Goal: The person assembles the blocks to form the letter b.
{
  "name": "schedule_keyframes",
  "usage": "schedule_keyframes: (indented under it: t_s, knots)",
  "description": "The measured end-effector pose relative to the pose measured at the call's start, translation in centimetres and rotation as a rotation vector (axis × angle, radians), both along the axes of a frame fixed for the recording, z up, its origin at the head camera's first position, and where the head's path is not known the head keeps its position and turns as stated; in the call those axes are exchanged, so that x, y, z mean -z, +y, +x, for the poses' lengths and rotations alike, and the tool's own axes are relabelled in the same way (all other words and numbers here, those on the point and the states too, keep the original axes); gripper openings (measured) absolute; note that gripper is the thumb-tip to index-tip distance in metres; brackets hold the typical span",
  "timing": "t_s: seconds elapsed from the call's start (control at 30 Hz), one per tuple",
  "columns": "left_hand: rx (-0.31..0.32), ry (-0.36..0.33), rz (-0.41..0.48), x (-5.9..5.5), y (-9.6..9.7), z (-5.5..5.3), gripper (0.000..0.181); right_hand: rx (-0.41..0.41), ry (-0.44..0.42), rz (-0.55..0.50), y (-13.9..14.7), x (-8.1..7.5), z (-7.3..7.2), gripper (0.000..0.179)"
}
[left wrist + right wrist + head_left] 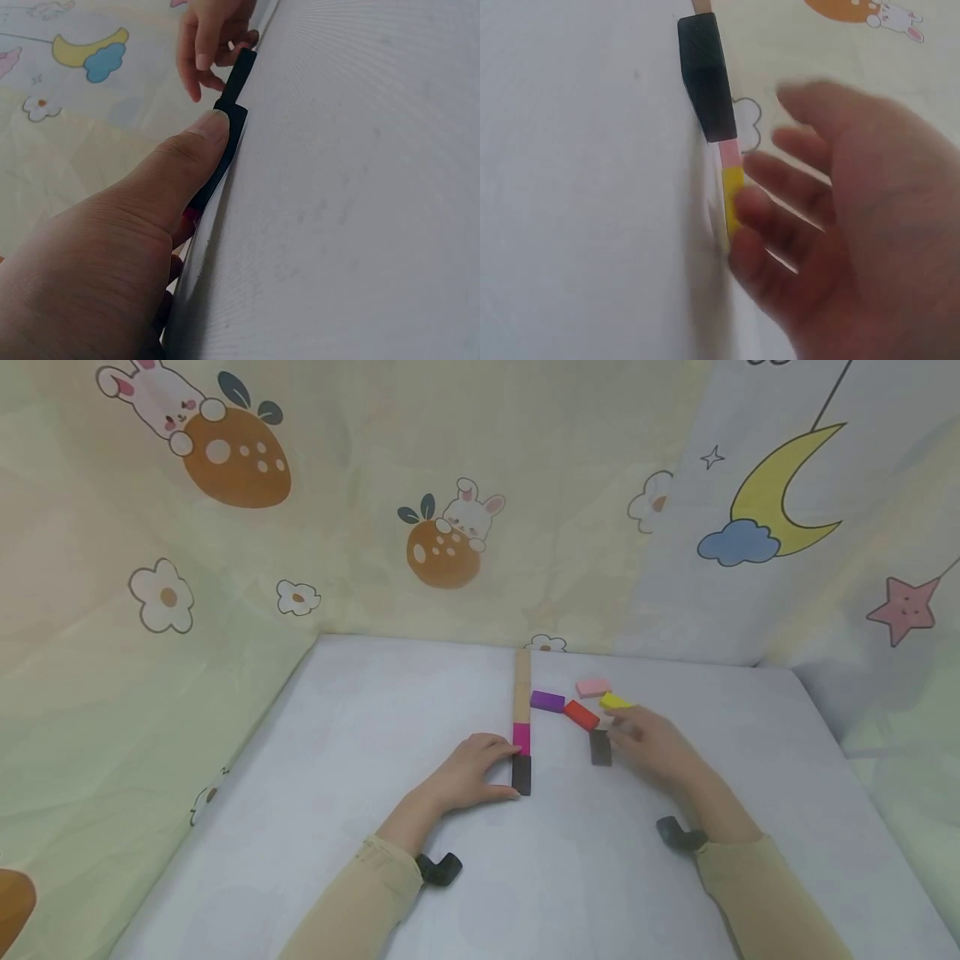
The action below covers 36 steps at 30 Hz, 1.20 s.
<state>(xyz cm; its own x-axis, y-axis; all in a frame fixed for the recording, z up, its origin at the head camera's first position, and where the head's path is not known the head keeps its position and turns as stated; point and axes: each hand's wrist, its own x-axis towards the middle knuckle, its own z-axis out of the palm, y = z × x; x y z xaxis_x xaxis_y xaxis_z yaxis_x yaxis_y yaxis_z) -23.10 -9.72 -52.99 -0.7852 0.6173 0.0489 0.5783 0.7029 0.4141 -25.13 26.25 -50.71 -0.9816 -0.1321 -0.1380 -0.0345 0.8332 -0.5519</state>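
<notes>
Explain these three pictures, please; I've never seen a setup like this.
There's no machine, just someone working bare-handed. The wide picture is from a camera worn on the head, looking forward and down; the others are from cameras on the left and right wrists.

On the white surface, a straight row runs away from the person: a black block, a magenta block, then a wood-coloured section. To its right lie a purple block, a red block, a second black block, a pink block and a yellow block.

The left hand touches the row: thumb at the black block's near end, a fingertip at the magenta one. The right hand is beside the second black block and the yellow block, apparently holding nothing.
</notes>
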Motion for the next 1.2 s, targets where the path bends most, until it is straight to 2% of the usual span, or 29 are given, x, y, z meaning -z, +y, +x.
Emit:
schedule_keyframes:
  t_s: [0.17, 0.3, 0.4, 0.57, 0.87, 1.2]
  knots:
    - [0.002, -0.003, 0.001, 0.0, 0.1, 0.0, 0.076, 0.131, 0.093, -0.040, 1.1, 0.0, -0.2, 0.055]
    - [0.004, -0.001, 0.004, 0.0, 0.1, 0.0, 0.076, 0.218, 0.084, -0.065, 1.5, 0.3, -0.8, 0.055]
    - [0.003, 0.000, 0.006, 0.0, 0.1, -0.1, 0.076, 0.246, 0.083, -0.068, 1.7, 0.6, -1.1, 0.055]
    - [0.005, 0.008, 0.008, 0.0, 0.1, 0.0, 0.076, 0.244, 0.073, -0.068, 2.1, 0.8, -1.5, 0.059]
    - [-0.004, 0.000, 0.006, -0.1, 0.1, 0.1, 0.076, 0.208, 0.002, -0.045, 2.7, 1.5, -2.4, 0.071]
    - [0.004, 0.011, 0.005, 0.1, 0.0, 0.0, 0.076, 0.207, 0.002, -0.040, 2.5, 1.4, -2.8, 0.064]
